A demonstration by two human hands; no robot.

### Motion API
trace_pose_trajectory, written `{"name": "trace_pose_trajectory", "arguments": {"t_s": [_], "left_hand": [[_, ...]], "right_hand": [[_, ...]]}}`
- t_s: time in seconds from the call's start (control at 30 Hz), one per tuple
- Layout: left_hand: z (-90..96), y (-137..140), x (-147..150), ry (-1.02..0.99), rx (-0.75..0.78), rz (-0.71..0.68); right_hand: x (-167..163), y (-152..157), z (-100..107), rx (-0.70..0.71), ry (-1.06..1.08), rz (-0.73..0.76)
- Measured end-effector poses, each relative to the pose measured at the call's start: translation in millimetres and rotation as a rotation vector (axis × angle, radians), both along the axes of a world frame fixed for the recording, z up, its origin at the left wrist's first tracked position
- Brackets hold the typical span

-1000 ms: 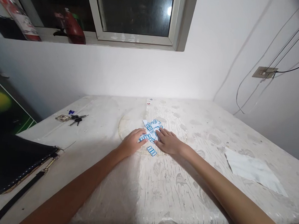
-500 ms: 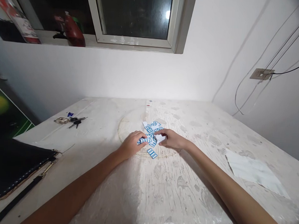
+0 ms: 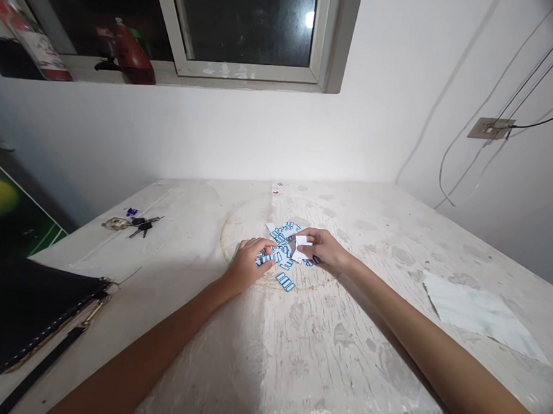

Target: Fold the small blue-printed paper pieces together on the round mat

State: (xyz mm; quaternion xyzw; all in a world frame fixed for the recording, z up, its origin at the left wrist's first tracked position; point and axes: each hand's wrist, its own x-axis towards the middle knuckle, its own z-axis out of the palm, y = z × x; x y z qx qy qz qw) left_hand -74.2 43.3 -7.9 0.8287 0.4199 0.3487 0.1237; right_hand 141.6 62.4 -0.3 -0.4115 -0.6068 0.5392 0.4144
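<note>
A loose pile of white paper pieces with blue-outlined strips [image 3: 280, 237] lies on the table in front of me. My right hand [image 3: 323, 246] pinches a folded white paper piece [image 3: 301, 248] above the pile's right side. Under that hand more blue-striped pieces show in part. My left hand [image 3: 250, 261] rests at the pile's left edge, fingers curved and thumb apart, with striped pieces lying between them. One blue-striped piece [image 3: 285, 281] lies by itself, nearer to me than the pile.
Keys [image 3: 141, 224] lie on the table at the left, and a black bag [image 3: 34, 318] is at the near left. A white cloth or paper sheet [image 3: 481, 313] is at the right. The wall and a window [image 3: 246, 72] stand behind the table [image 3: 342, 371].
My right hand has turned and lifted slightly, and the white piece in it now stands more upright. Striped pieces now show beneath it. My left hand stays nearly in place.
</note>
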Motion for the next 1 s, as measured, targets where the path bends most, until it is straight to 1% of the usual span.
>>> {"name": "trace_pose_trajectory", "arguments": {"t_s": [0.1,0.17,0.23,0.3,0.33,0.37,0.4,0.43,0.5,0.53,0.57,0.63,0.73,0.8,0.9,1.0], "left_hand": [[0.1,1,-1,-0.107,-0.062,-0.017],[0.7,1,-1,-0.187,-0.126,-0.037],[2.5,2,-1,-0.275,-0.192,-0.046],[5.6,1,0,-0.391,-0.270,-0.047],[7.4,0,1,-0.451,-0.316,-0.049],[9.3,-1,2,-0.507,-0.362,-0.056],[11.1,-3,3,-0.553,-0.404,-0.067],[12.7,-5,4,-0.584,-0.438,-0.081],[15.2,-9,7,-0.611,-0.483,-0.107],[16.1,-11,9,-0.617,-0.494,-0.116],[16.9,-13,10,-0.628,-0.503,-0.120],[18.3,-16,12,-0.672,-0.530,-0.109],[20.3,-17,12,-0.740,-0.595,-0.090],[21.1,-17,12,-0.743,-0.618,-0.087],[20.5,-17,12,-0.731,-0.618,-0.079],[18.4,-16,12,-0.708,-0.605,-0.077]], "right_hand": [[0,3,-4,0.001,0.029,-0.050],[1,3,-4,0.019,-0.015,-0.061],[2,2,-3,0.112,-0.125,-0.108],[1,-3,1,0.263,-0.231,-0.189],[-2,-6,3,0.325,-0.249,-0.213],[-6,-10,6,0.356,-0.231,-0.209],[-11,-15,8,0.348,-0.180,-0.171],[-16,-19,9,0.309,-0.101,-0.108],[-29,-27,10,0.173,0.086,0.021],[-34,-30,9,0.109,0.155,0.062],[-39,-32,8,0.050,0.212,0.089],[-45,-33,5,-0.022,0.299,0.107],[-46,-32,3,-0.055,0.384,0.080],[-45,-32,4,-0.047,0.370,0.055],[-43,-34,6,-0.030,0.332,0.048],[-45,-36,8,-0.052,0.362,0.077]]}}
